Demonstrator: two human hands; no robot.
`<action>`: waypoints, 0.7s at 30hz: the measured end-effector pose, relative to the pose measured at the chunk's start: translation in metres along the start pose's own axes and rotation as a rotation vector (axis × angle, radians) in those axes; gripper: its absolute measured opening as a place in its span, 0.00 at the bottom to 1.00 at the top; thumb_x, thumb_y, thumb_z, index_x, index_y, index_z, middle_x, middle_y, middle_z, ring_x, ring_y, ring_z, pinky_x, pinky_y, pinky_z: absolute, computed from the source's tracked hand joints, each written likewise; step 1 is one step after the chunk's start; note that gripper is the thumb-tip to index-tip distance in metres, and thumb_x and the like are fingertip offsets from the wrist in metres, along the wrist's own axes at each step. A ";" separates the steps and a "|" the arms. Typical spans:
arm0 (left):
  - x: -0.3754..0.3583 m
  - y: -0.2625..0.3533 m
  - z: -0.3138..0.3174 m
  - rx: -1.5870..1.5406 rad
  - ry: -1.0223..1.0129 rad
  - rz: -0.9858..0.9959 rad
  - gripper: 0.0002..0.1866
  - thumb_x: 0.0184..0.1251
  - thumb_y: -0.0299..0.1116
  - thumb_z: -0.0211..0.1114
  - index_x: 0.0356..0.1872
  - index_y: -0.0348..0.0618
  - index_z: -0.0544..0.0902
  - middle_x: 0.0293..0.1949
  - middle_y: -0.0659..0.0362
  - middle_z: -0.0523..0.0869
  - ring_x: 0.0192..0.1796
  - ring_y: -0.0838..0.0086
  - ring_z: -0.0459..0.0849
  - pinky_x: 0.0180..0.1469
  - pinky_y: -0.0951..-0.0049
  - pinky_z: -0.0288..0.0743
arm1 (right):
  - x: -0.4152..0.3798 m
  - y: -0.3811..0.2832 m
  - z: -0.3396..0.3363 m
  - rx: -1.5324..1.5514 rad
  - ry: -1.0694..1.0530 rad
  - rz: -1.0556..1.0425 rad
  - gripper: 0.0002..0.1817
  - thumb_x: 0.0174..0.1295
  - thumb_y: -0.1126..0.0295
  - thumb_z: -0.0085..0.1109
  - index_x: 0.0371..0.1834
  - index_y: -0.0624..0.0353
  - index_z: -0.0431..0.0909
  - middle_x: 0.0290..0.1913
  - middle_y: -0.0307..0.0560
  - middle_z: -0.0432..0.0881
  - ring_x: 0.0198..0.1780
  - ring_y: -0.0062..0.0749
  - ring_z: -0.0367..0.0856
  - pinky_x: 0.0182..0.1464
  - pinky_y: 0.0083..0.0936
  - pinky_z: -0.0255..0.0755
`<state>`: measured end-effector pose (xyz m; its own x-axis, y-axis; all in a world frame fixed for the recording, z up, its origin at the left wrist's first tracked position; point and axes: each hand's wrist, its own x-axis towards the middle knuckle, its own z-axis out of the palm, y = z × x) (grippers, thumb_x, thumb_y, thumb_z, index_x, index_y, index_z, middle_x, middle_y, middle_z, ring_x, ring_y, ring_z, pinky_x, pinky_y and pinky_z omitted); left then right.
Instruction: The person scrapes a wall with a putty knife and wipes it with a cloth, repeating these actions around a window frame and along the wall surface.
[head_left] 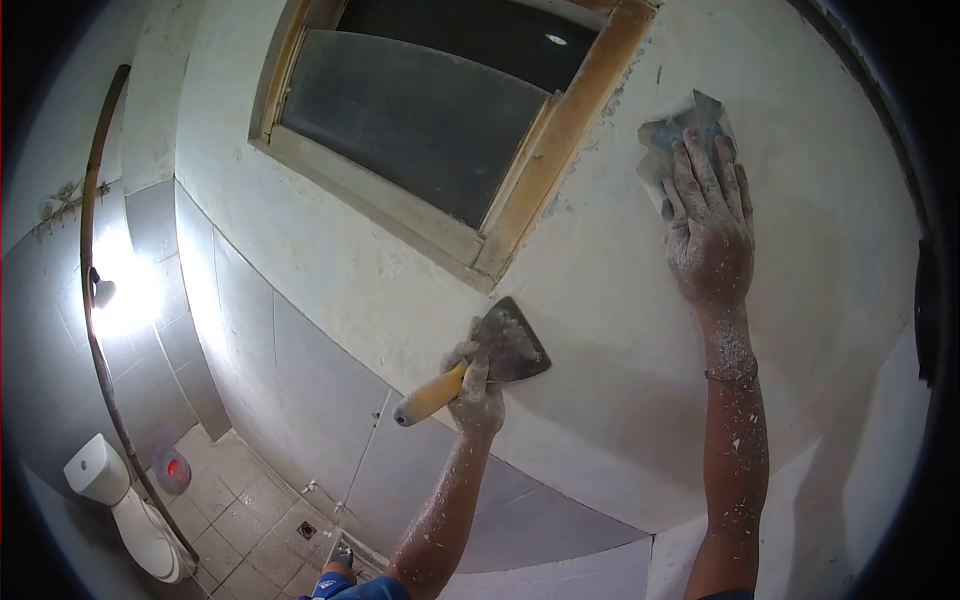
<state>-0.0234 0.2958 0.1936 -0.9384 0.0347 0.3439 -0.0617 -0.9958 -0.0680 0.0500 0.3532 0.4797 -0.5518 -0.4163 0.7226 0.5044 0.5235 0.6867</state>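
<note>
My left hand, dusted white, grips a putty knife by its yellow handle; bits of white material lie on the broad dark blade, which points up and to the right. Higher up on the right, my right hand presses a folded grey sheet of sandpaper flat against the pale wall. Its fingers point upward over the sheet and hide part of it. White flecks cover both forearms.
A wood-framed window is set in the wall left of my right hand. Grey tiles line the lower wall. At lower left are a white toilet, a long leaning pole, a bright lamp and a floor drain.
</note>
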 end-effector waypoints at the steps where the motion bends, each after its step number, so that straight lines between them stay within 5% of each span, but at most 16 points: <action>1: 0.005 -0.002 0.004 0.009 -0.012 -0.002 0.12 0.65 0.20 0.56 0.48 0.43 0.71 0.66 0.46 0.66 0.57 0.67 0.75 0.54 0.73 0.76 | 0.001 0.001 0.001 0.004 0.008 -0.004 0.25 0.64 0.67 0.48 0.66 0.52 0.66 0.70 0.38 0.62 0.72 0.39 0.55 0.72 0.42 0.51; 21: -0.015 0.023 0.019 0.121 0.080 -0.006 0.11 0.64 0.20 0.53 0.46 0.45 0.71 0.65 0.45 0.65 0.60 0.58 0.74 0.53 0.56 0.81 | -0.003 -0.001 0.003 0.031 0.036 0.024 0.27 0.61 0.68 0.51 0.67 0.48 0.65 0.70 0.34 0.62 0.73 0.35 0.55 0.73 0.38 0.52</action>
<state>-0.0047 0.2709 0.2048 -0.9626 0.0425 0.2676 -0.0305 -0.9983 0.0489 0.0495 0.3567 0.4766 -0.5148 -0.4295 0.7420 0.4961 0.5566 0.6664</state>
